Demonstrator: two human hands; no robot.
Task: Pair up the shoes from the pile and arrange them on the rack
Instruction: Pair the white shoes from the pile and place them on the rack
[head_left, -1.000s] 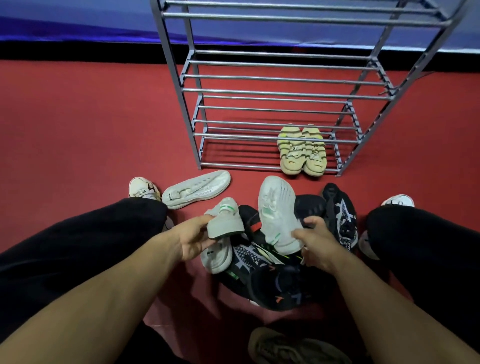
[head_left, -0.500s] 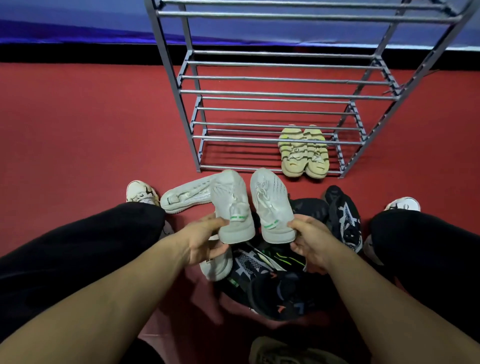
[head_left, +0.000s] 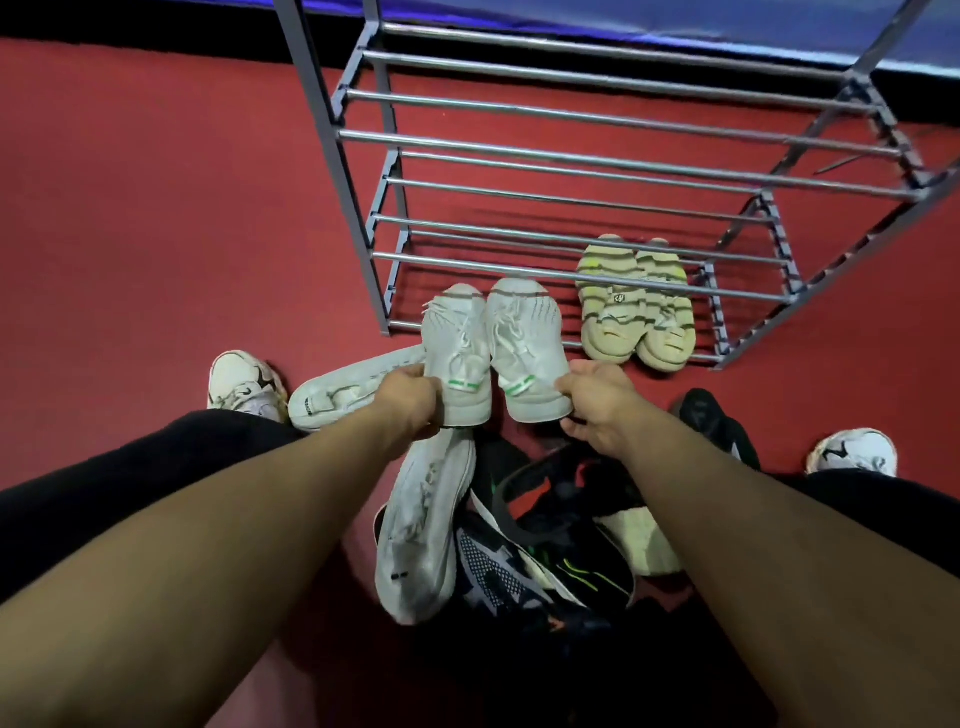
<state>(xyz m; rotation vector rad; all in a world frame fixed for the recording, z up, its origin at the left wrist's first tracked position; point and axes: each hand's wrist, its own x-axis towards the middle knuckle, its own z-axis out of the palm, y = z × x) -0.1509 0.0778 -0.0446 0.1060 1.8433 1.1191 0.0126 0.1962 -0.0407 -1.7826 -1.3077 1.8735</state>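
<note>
Nearest, at six o'clock, the pile (head_left: 545, 545) of dark trainers lay on the red floor (head_left: 156, 234) with one long white shoe (head_left: 426, 530) at its left edge. Just beyond, the left hand (head_left: 410, 402) had its fingers clamped on the heel of the left white sneaker (head_left: 457, 353), and the right hand (head_left: 597, 402) gripped the right white sneaker (head_left: 524, 348) likewise, toes toward twelve o'clock. They looked light and soft-sided; the stiffer heel seemed the surest hold. Farther, the rack (head_left: 597, 273) held yellow sandals (head_left: 634, 306) at one o'clock.
</note>
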